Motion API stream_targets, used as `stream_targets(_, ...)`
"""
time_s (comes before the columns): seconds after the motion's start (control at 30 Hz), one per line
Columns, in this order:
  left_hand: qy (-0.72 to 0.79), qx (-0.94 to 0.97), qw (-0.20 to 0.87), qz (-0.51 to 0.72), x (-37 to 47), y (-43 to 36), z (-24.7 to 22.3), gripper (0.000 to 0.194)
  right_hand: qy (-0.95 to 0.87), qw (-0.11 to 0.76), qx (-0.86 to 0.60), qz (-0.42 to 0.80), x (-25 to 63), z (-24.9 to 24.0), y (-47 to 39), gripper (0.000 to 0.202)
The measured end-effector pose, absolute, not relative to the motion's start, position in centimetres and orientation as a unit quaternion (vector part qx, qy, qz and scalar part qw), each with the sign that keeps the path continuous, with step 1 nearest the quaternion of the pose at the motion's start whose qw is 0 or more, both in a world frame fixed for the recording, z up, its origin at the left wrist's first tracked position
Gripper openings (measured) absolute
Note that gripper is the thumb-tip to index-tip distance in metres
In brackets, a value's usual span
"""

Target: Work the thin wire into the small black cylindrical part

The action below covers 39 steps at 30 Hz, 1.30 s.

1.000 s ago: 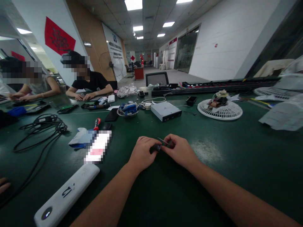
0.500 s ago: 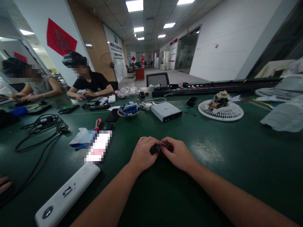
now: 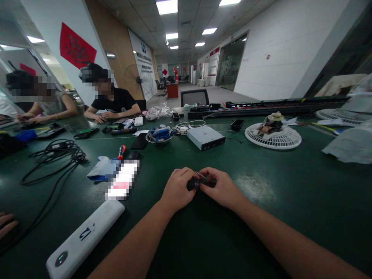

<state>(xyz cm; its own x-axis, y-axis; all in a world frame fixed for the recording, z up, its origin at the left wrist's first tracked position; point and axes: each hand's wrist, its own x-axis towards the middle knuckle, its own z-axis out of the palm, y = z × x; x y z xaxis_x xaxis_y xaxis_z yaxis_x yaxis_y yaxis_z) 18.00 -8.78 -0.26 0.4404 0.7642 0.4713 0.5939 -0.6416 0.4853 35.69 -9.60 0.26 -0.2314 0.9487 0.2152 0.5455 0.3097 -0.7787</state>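
Note:
My left hand [image 3: 179, 188] is curled around a small black cylindrical part [image 3: 193, 183] just above the green table. My right hand [image 3: 219, 186] meets it from the right, with thumb and fingers closed at the part's right end. A thin metal rod [image 3: 200, 175] slants between the fingertips of both hands; its ends are hidden, so I cannot tell which hand grips it. What lies inside the right fingers is dark and mostly covered.
Left of my hands lie a white power bank [image 3: 87, 240], a blurred bright phone [image 3: 123, 180], a glove [image 3: 101, 169] and a red-handled screwdriver [image 3: 121, 152]. Ahead are a metal bowl [image 3: 159, 141], an optical drive [image 3: 205, 137] and a fan grille [image 3: 273, 141]. Two people sit across, left.
The whole view has shifted slightly right. My right fingers have loosened a little around the small part, showing a wider gap beneath the rod. Both hands stay in place.

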Motion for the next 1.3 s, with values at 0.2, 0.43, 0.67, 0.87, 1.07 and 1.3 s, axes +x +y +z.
stream_targets(0.2,0.403,0.843,0.124,0.335,18.0,-8.8,-0.2,0.023,-0.738,0.369,-0.503,0.259,35.6,0.2,-9.8,0.018)
stream_targets(0.43,0.413,0.835,0.123,0.341,18.0,-8.8,-0.2,0.027,-0.715,0.376,-0.522,0.272,35.6,0.0,-9.5,0.018)
stream_targets(0.67,0.427,0.831,0.107,0.34,18.0,-8.8,-0.2,0.027,-0.716,0.369,-0.514,0.293,35.6,-0.3,-9.5,0.023)
stream_targets(0.87,0.447,0.821,0.096,0.342,18.0,-8.7,-0.1,0.021,-0.732,0.379,-0.499,0.269,35.6,0.0,-9.6,0.023)
stream_targets(1.07,0.519,0.77,0.072,0.364,17.7,-8.4,-0.5,0.023,-0.734,0.353,-0.541,0.21,36.4,0.0,-9.0,0.022)
stream_targets(1.3,0.503,0.781,0.086,0.361,17.7,-8.3,-0.4,0.022,-0.792,0.28,-0.525,0.133,36.6,-0.3,-8.9,0.018)
